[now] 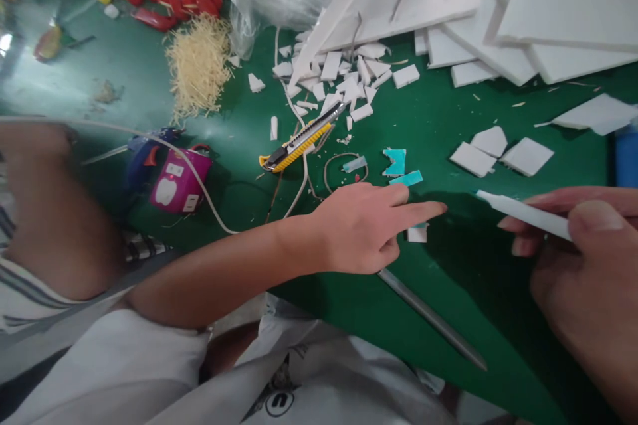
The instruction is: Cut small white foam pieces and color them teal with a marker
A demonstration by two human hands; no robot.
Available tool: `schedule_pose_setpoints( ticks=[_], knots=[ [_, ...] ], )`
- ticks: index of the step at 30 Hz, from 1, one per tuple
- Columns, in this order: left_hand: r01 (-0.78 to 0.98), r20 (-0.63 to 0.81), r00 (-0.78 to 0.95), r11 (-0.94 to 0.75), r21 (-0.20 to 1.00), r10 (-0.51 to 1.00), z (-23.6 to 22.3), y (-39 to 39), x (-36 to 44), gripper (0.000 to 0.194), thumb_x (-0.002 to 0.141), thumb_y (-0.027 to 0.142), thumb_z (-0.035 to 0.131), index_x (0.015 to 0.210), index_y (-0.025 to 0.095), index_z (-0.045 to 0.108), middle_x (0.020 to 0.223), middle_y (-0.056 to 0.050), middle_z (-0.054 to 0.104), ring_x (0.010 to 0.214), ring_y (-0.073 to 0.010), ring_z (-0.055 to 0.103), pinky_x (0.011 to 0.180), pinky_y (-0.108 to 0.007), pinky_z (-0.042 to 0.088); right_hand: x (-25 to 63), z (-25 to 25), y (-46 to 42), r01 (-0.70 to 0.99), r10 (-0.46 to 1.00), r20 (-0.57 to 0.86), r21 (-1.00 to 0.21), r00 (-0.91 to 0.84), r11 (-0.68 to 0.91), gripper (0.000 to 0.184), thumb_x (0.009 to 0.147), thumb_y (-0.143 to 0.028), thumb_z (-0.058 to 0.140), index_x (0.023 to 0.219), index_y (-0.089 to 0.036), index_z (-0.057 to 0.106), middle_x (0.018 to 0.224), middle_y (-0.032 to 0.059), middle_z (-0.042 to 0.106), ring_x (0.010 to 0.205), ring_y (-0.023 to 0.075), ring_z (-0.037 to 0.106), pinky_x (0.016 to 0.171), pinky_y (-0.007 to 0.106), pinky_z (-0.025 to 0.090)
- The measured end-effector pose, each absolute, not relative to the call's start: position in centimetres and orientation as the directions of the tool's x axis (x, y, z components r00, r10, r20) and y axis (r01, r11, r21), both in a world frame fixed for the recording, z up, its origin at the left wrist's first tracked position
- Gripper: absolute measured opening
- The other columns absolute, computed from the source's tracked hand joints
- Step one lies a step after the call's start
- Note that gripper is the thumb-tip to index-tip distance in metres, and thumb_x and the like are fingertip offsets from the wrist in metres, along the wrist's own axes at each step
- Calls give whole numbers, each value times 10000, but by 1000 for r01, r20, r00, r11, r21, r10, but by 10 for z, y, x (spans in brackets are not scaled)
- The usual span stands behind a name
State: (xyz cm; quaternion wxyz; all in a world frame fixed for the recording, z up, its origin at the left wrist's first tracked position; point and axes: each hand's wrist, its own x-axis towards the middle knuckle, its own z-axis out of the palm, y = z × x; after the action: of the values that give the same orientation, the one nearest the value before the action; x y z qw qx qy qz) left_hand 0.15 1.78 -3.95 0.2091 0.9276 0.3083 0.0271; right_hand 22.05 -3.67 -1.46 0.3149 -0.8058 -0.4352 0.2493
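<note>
My left hand (363, 226) reaches across the green table, back upward, with the index finger stretched out and the other fingers bent; nothing shows in its grip. Close beside its fingers lies a small white foam piece (417, 234) with a teal edge. Two teal pieces (395, 162) rest just beyond the knuckles. A grey metal rod (433, 320) runs out from beside the hand toward the table's front; its upper end is partly hidden. At the right, my right hand (583, 259) pinches a thin white foam strip (531, 214) between thumb and fingers, its tip pointing left.
A yellow box cutter (302, 139) lies near a heap of foam scraps (349, 80). White foam boards (573, 0) are stacked behind. Cut foam pieces (473, 158) sit right of centre. A white cord (199, 179) crosses past a magenta block (181, 179). Another person's limb (54, 212) is at left.
</note>
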Motion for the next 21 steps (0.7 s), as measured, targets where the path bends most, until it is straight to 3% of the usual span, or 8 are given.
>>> schedule_pose_setpoints(
  ticks=[8, 10, 12, 16, 18, 21],
  knots=[
    [637, -167, 756, -652, 411, 633, -36, 21, 3, 318, 956, 267, 496, 1258, 201, 569, 1022, -40, 693, 829, -192, 666, 663, -309, 461, 222, -9, -29, 371, 939, -194, -881, 283, -294, 192, 817, -506, 657, 710, -346, 665, 750, 31, 716, 543, 171, 612, 566, 397, 540],
    [654, -170, 739, -633, 415, 652, -35, 20, 4, 276, 964, 295, 519, 1216, 198, 574, 1066, -33, 697, 879, -195, 672, 694, -313, 476, 218, -9, -28, 371, 932, -216, -873, 291, -318, 144, 829, -436, 663, 722, -339, 672, 755, 33, 718, 566, 176, 628, 584, 394, 551],
    [670, -172, 724, -621, 406, 669, -34, 20, 4, 237, 968, 320, 531, 1165, 200, 586, 1050, -26, 700, 879, -189, 673, 693, -307, 476, 212, -10, -29, 384, 917, -170, -869, 362, -313, 135, 846, -368, 639, 720, -327, 661, 716, 32, 700, 527, 169, 592, 516, 371, 505],
    [709, -175, 685, -591, 385, 708, -34, 20, 4, 213, 974, 356, 534, 1102, 197, 595, 946, -16, 687, 788, -161, 653, 654, -280, 452, 207, -11, -33, 465, 912, -166, -817, 375, -340, 91, 832, -348, 650, 765, -324, 707, 667, 33, 676, 488, 163, 566, 366, 323, 288],
    [714, -170, 677, -584, 386, 716, -34, 21, 3, 219, 972, 361, 542, 1106, 194, 592, 887, -4, 670, 750, -151, 638, 630, -270, 433, 208, -11, -34, 460, 918, -172, -823, 358, -334, 90, 825, -333, 652, 753, -335, 706, 650, 20, 669, 495, 162, 574, 366, 322, 266],
    [710, -158, 680, -589, 385, 716, -35, 20, 2, 213, 972, 350, 539, 1112, 196, 587, 846, 5, 650, 747, -149, 632, 633, -267, 428, 210, -13, -34, 484, 938, -184, -817, 294, -312, 99, 822, -343, 653, 741, -340, 710, 626, 12, 668, 511, 169, 595, 383, 320, 321]
  ],
)
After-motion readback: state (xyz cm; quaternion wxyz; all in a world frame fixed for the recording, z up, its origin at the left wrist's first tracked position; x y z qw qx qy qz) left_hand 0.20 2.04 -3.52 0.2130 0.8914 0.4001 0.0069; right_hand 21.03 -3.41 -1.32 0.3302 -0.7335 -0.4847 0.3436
